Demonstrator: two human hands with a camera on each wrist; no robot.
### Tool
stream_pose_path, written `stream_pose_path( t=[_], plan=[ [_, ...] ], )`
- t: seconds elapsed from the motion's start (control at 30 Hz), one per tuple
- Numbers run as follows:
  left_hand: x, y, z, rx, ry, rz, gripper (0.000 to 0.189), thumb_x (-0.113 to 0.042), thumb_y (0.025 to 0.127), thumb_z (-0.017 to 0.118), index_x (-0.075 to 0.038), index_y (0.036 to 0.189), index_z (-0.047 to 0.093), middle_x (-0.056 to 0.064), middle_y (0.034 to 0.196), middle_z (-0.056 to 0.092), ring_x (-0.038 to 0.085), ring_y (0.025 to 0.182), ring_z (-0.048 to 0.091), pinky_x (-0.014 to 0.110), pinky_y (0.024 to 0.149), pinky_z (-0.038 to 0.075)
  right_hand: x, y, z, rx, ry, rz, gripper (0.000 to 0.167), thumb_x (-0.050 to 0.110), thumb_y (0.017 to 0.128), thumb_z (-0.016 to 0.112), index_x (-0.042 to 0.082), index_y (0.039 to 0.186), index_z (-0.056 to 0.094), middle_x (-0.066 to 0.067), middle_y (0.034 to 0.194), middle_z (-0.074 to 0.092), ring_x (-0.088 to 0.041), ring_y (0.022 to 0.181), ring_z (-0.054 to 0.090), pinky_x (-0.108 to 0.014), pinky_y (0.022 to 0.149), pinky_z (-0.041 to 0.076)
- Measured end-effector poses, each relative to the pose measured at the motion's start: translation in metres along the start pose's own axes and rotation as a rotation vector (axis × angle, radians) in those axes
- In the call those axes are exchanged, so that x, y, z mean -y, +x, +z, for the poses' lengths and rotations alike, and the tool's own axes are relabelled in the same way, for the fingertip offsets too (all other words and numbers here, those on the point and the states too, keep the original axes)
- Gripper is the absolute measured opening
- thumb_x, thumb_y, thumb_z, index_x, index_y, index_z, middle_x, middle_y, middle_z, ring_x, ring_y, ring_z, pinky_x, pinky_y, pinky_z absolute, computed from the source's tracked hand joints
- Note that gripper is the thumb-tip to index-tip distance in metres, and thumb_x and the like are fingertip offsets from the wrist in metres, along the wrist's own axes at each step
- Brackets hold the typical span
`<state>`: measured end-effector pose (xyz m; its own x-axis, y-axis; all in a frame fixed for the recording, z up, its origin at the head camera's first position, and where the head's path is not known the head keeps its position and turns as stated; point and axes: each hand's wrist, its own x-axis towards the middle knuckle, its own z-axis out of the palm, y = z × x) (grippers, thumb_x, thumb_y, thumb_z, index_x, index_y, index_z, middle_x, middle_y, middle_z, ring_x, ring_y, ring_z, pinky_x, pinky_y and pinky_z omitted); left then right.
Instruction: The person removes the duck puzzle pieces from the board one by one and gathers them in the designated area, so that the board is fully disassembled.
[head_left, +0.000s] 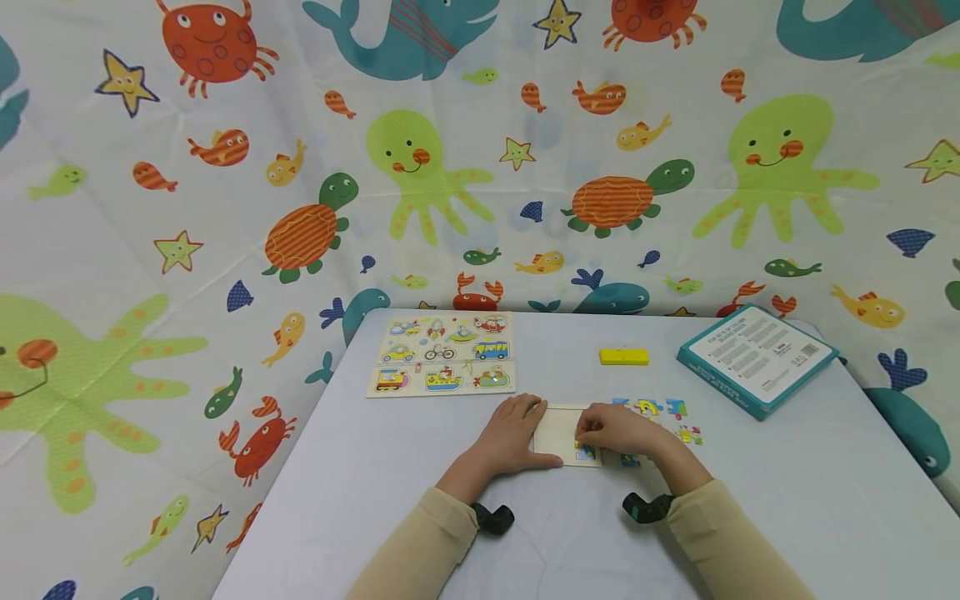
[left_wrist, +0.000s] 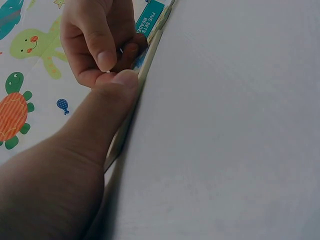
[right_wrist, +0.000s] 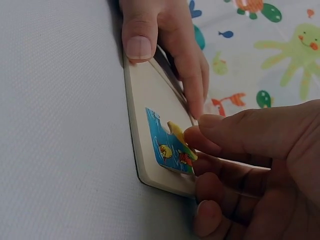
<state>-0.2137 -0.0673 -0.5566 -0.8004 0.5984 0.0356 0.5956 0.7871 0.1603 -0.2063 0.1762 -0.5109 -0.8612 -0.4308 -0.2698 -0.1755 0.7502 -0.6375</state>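
Note:
A small pale wooden puzzle tray [head_left: 555, 429] lies on the white table in front of me. My left hand [head_left: 510, 435] rests at its left side, the thumb pressing on the near rim and the fingers stretched toward the far edge. My right hand [head_left: 618, 429] pinches a yellow puzzle piece [right_wrist: 176, 131] between thumb and index finger, low over the tray. Right beside that piece, a blue puzzle piece [right_wrist: 159, 140] with printed fish lies in the tray's near right corner. Several loose puzzle pieces [head_left: 677, 408] lie right of the tray, partly hidden by the right hand.
Back left lies a wooden vehicle puzzle board [head_left: 408, 383]. A yellow block [head_left: 624, 357] sits toward the back, and a teal box [head_left: 757, 358] lies at the back right. Sea-animal cloth [head_left: 480, 250] hangs behind the table [head_left: 337, 508].

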Motion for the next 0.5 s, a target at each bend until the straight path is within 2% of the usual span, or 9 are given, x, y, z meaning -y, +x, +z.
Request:
stream_pose_path(
  t=[0.37,0.5],
  plan=[
    [0.0004,0.0011,0.0005,0.006,-0.014,-0.006,0.107,-0.086,0.077,0.048,-0.015,0.155,0.032,0.000,0.154,0.036,0.020,0.145,0.030,0.041,0.124,0.022,0.0016,-0.0007,0.0003,-0.019,0.012,-0.009,0.003,0.020,0.094,0.066,0.020,0.092,0.065,0.007,0.088,0.062,-0.015,0.082,0.054,-0.032,0.072,0.045],
    [0.0003,0.0009,0.0004,0.010,-0.020,-0.008,0.108,-0.087,0.076,0.048,-0.016,0.156,0.032,0.000,0.154,0.036,0.020,0.146,0.029,0.041,0.124,0.022,0.0028,-0.0016,0.0002,-0.018,0.008,-0.007,0.006,0.018,0.095,0.065,0.020,0.090,0.067,0.007,0.087,0.062,-0.015,0.081,0.053,-0.033,0.073,0.044]
  ],
)
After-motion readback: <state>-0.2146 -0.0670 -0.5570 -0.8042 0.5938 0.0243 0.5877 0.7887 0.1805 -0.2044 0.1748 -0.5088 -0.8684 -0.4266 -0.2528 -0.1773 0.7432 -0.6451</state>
